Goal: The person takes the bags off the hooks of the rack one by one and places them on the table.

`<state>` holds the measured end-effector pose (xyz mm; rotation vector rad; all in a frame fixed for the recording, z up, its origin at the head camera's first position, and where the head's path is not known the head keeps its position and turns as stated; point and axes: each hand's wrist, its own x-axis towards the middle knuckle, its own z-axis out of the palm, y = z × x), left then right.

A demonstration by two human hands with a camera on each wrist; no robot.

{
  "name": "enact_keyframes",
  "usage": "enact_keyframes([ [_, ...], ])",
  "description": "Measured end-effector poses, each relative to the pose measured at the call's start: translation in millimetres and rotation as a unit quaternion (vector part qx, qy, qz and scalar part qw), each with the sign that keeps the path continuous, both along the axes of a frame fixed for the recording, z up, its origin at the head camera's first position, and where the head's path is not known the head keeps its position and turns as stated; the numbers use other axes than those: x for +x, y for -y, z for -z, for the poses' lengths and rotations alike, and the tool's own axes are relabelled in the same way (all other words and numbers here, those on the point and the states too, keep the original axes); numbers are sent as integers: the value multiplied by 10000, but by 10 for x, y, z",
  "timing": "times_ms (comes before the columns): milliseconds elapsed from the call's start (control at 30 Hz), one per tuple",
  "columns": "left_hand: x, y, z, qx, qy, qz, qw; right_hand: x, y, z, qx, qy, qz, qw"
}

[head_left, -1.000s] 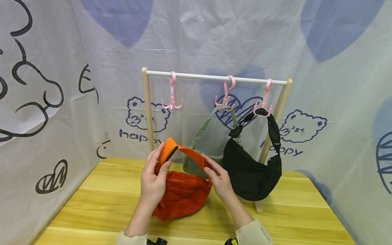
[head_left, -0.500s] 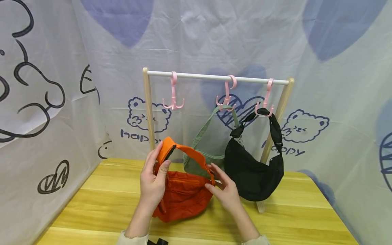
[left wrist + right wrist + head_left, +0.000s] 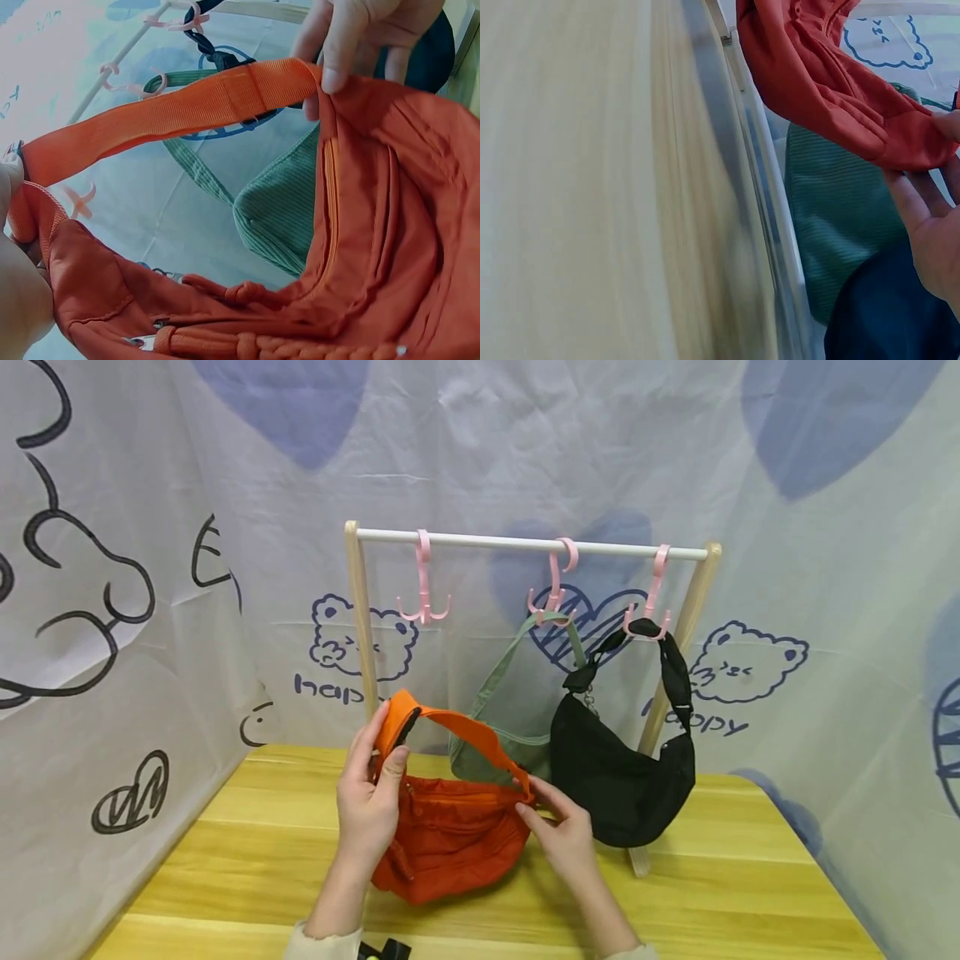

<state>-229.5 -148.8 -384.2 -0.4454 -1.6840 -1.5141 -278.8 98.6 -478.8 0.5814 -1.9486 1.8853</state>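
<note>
An orange-red waist bag (image 3: 457, 847) is held up by both hands over the table, its bright orange strap (image 3: 471, 732) arching above it. My left hand (image 3: 366, 806) grips the strap's left end, beside a black buckle edge. At the bag's right end, where strap and body meet, my right hand (image 3: 566, 839) pinches the fabric between thumb and fingers. The left wrist view shows the strap (image 3: 172, 116) stretched between both hands, with the zipper (image 3: 330, 217) and a braided cord (image 3: 315, 348) on the bag. In the right wrist view the bag's underside (image 3: 817, 94) shows.
Behind stands a rack with a white rail (image 3: 487, 540) and wooden posts. Three pink hooks hang there; the left hook (image 3: 423, 585) bears nothing. A green corduroy bag (image 3: 487, 764) hangs from the middle one, a black bag (image 3: 615, 785) from the right one. Below is a wooden table (image 3: 247, 860).
My right hand has let go of the strap higher up, slid down and right, and now pinches the bag's right end. My left hand keeps its grip, shifting slightly left; the bag opens wider.
</note>
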Motion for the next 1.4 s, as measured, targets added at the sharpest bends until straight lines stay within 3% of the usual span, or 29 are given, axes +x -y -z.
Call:
enact_keyframes([
  [267, -16, 52, -12, 127, 324, -29, 9994, -16, -102, -83, -87, -478, 495, 9976],
  [467, -14, 82, -19, 65, 565, -35, 9984, -16, -165, -165, -497, -645, 749, 9939],
  [633, -13, 90, -11, -55, 684, -212, 9974, -4, -231, -216, -852, -779, 797, 9901],
  [767, -35, 97, 13, -155, 627, -257, 9976, 4, -272, -244, -1041, -840, 805, 9877],
  [1000, -81, 115, 63, -144, 329, -1, 9994, 30, -319, -313, -1332, -775, 861, 9843],
  [1400, -158, 140, 134, -280, 177, -135, 9994, 103, -384, -430, -1699, -314, 936, 9805],
])
